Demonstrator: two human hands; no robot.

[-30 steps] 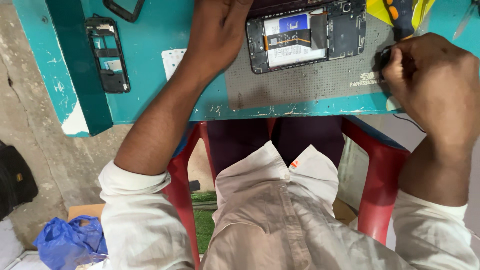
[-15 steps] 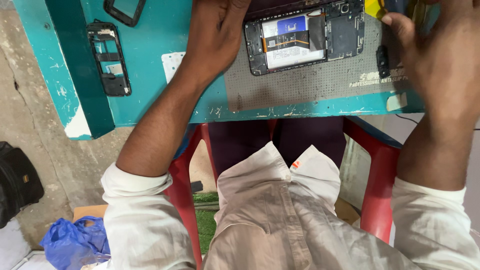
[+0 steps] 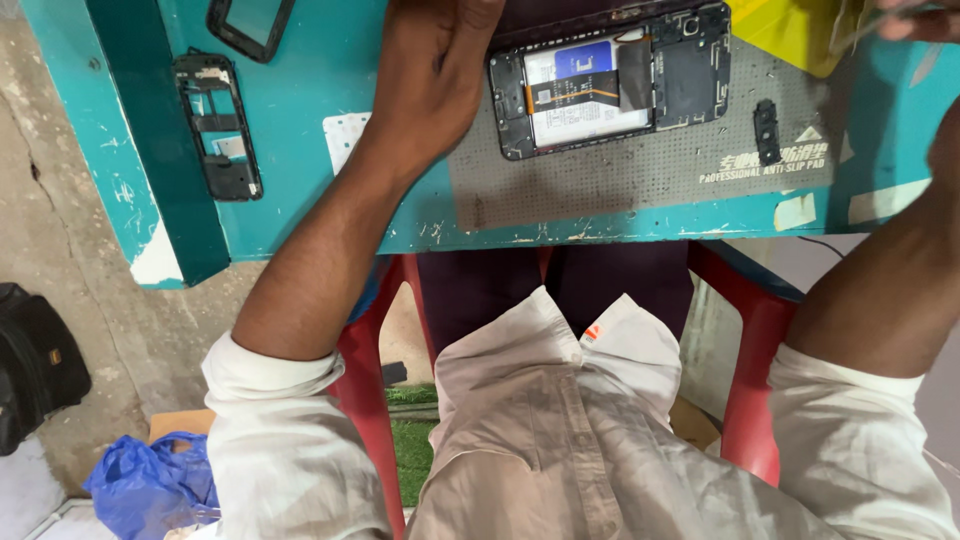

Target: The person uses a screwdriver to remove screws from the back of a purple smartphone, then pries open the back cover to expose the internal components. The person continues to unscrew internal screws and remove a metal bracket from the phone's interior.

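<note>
Two hands were seen over a teal table [image 3: 300, 120]. Left hand [image 3: 435, 70] was laid palm-down at the left end of an opened phone [image 3: 610, 85], fingers bent loosely and touching the phone's edge; nothing was seen gripped in it, though the fingertips were cut off by the top of the view. Right hand [image 3: 915, 20] was mostly out of view at the top right corner; only a few fingers were caught, pinched around a thin metal tool [image 3: 860, 30], probably tweezers. The phone was lying back-off on a grey mat [image 3: 640, 170], its battery and boards exposed. Just right of it, apart, a small black part [image 3: 767, 130] was left on the mat. Well left of the phone, a black frame [image 3: 217, 125] was laid on the table, and another dark frame [image 3: 250, 25] near the top edge. A blue bag [image 3: 150, 485] and a black bag [image 3: 35, 365] were noted on the floor.
</note>
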